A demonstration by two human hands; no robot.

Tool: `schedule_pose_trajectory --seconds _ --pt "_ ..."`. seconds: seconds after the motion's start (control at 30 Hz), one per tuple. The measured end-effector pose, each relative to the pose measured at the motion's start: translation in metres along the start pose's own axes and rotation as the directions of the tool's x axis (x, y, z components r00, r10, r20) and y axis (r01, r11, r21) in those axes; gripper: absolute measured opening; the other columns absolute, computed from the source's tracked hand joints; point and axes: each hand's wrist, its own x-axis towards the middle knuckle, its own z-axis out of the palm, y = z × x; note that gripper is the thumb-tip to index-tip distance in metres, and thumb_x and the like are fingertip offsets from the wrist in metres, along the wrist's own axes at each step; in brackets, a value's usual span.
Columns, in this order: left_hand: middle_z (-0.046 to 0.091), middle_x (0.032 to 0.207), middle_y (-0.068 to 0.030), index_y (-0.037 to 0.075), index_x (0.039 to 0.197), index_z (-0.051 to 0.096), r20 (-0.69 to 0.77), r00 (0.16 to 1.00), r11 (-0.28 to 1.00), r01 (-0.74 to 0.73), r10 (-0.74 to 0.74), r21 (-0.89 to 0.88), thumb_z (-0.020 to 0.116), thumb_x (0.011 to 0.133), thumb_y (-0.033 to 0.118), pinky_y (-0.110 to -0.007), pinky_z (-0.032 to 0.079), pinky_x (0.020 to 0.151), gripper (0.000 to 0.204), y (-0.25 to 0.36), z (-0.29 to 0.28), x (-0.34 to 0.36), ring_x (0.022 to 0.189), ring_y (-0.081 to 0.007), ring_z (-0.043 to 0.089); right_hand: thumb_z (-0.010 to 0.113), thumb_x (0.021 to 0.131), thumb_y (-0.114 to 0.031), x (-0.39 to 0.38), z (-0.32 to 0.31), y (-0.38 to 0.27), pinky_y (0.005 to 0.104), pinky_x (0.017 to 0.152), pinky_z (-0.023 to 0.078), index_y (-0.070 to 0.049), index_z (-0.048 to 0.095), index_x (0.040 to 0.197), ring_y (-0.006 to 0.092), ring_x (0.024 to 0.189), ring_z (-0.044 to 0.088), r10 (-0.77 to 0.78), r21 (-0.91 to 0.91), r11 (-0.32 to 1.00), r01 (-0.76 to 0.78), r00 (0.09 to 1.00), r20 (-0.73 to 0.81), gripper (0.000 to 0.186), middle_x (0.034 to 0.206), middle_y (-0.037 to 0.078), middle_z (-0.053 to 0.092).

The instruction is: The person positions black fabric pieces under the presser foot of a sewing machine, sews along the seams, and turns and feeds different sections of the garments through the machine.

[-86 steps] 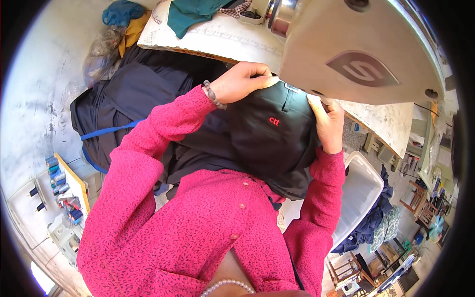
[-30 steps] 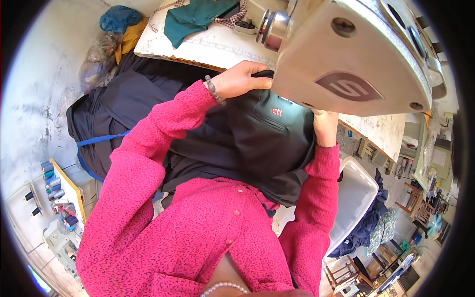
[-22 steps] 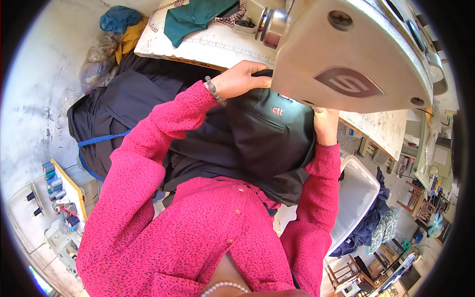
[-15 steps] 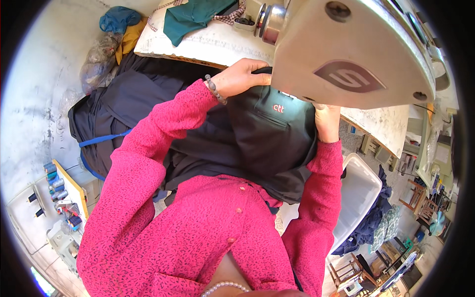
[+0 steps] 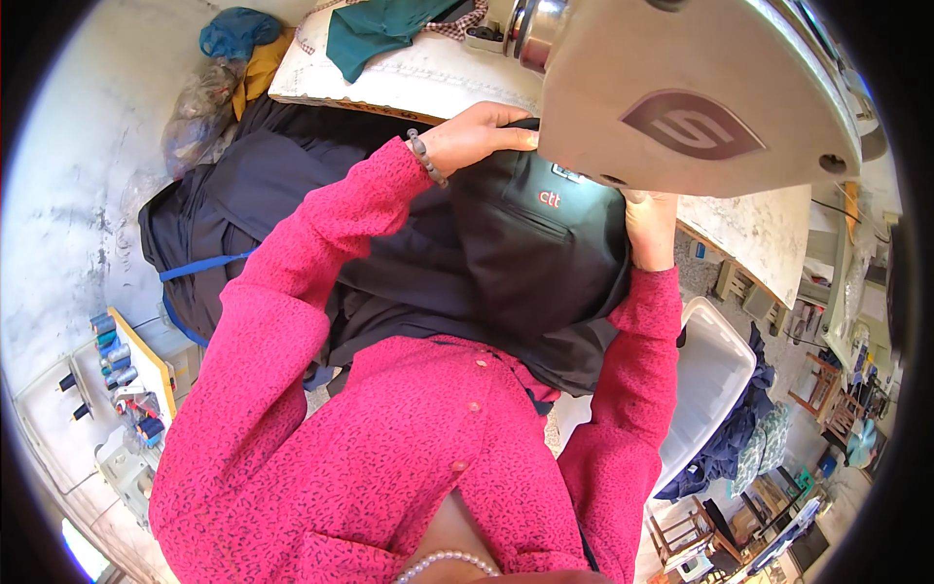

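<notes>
A black garment (image 5: 506,263) with small red-and-white lettering and a slit-like pocket seam lies under the head of a sewing machine (image 5: 623,88). Its lit needle area shows just beneath the head's lower edge. My left hand (image 5: 477,139) pinches the garment's upper left edge between thumb and fingers, close to the machine. At the garment's right side, my right hand (image 5: 652,229) grips the cloth; the machine head covers most of its fingertips. The rest of the garment drapes down toward my lap.
The white worktable (image 5: 389,88) carries a green cloth (image 5: 375,39). More dark fabric (image 5: 214,214) with a blue strap is heaped at left, below plastic bags (image 5: 199,117). A white plastic bin (image 5: 705,380) stands at right; thread spools (image 5: 112,355) sit at lower left.
The whole view has shifted slightly, with the machine head a little higher in the picture. Both hands keep their hold on the garment, with hardly any movement against the machine.
</notes>
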Motion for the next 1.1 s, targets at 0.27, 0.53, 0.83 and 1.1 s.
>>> schedule_pose_trajectory --seconds 0.27,0.53,0.83,1.1 --pt "0.063 0.114 -0.0060 -0.006 0.123 0.054 0.011 1.000 0.996 0.023 -0.023 -0.083 0.061 0.091 0.022 -0.026 0.043 0.092 0.044 0.000 -0.002 0.000 0.102 -0.0094 0.055 0.051 0.081 0.002 0.003 -0.002 0.005 0.0282 0.079 0.046 0.003 0.066 0.097 0.0124 0.088 0.060 -0.035 -0.015 0.999 0.035 0.999 0.008 0.022 0.094 0.004 0.068" --pt "0.063 0.114 -0.0051 -0.007 0.122 0.055 0.021 1.000 0.996 0.008 -0.006 -0.091 0.062 0.090 0.024 -0.025 0.042 0.092 0.044 -0.003 -0.005 0.001 0.101 -0.0083 0.055 0.050 0.080 0.003 0.004 0.000 -0.002 0.0281 0.079 0.047 0.003 0.066 0.097 0.0124 0.089 0.060 -0.048 -0.084 0.995 0.047 0.999 -0.009 0.023 0.094 0.004 0.067" --pt "0.065 0.109 -0.0052 -0.005 0.115 0.061 0.008 0.999 0.935 0.027 -0.031 0.355 0.059 0.092 0.034 -0.023 0.043 0.090 0.045 -0.040 -0.033 0.005 0.099 -0.0074 0.055 0.050 0.079 0.004 0.005 0.000 0.003 0.0278 0.077 0.047 0.002 0.066 0.096 0.0119 0.087 0.060 -0.078 -0.073 0.994 0.076 0.997 -0.028 0.023 0.093 0.004 0.067" --pt "0.058 0.077 0.0020 -0.005 0.089 0.063 -0.157 0.976 0.958 0.182 -0.149 0.221 0.050 0.096 0.040 -0.024 0.041 0.071 0.047 -0.133 -0.036 -0.029 0.075 -0.0056 0.046 0.051 0.081 0.002 0.005 -0.001 0.006 0.0271 0.076 0.047 0.002 0.066 0.096 0.0116 0.086 0.060 -0.036 -0.050 0.998 0.035 0.999 -0.018 0.021 0.093 0.003 0.067"
